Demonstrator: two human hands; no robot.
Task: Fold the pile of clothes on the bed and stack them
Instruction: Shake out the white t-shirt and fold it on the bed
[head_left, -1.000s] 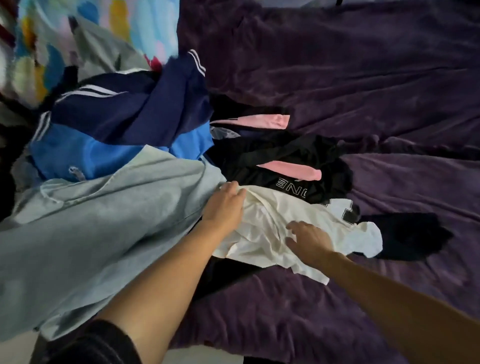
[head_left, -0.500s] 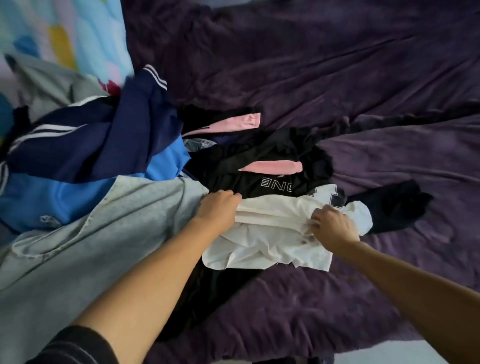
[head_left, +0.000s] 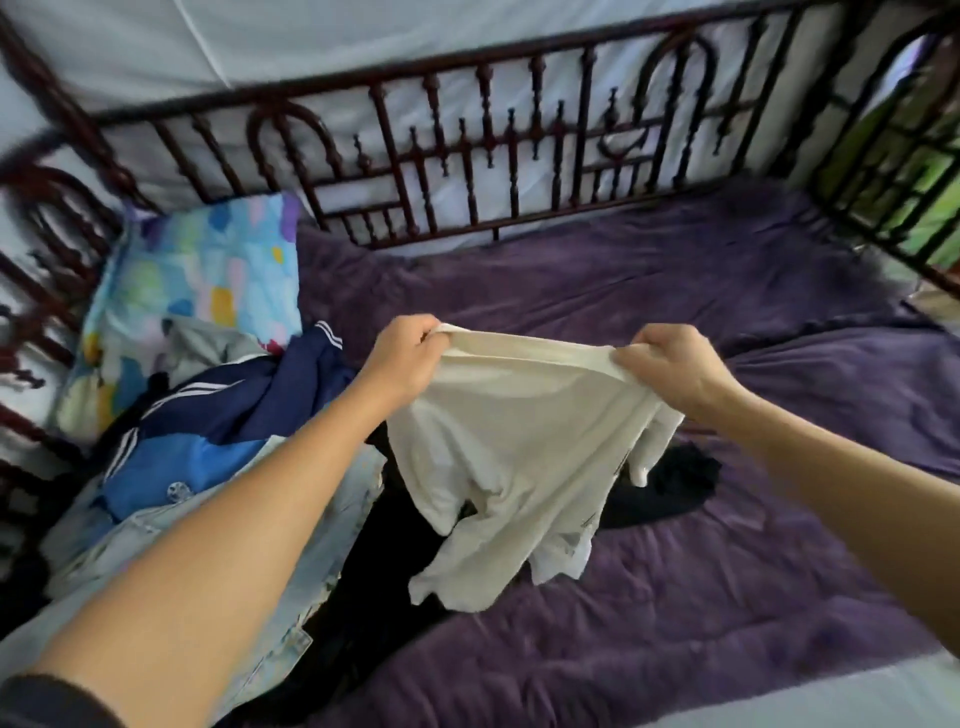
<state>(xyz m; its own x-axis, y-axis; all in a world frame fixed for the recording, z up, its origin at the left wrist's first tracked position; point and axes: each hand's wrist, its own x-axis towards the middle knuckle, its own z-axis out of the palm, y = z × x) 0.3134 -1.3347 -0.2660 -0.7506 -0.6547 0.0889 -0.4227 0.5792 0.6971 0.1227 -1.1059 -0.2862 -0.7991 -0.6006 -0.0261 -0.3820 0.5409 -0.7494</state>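
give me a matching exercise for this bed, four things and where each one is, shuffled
1 white shirt
2 navy jacket
3 patterned pillow
4 black garment

a by the rail, far left corner
b held up by left hand and right hand
c lying on the purple blanket, right of the shirt
d on top of the clothes pile

Pairs: 1-b, 2-d, 3-a, 4-c

Cream white shirt (head_left: 511, 447), purple blanket (head_left: 675, 613), navy white-striped jacket (head_left: 249, 410), pastel-patched blue pillow (head_left: 202, 280).

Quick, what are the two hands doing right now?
Left hand: closed, gripping the top edge of the white shirt.
Right hand: closed, gripping the same edge of the shirt.
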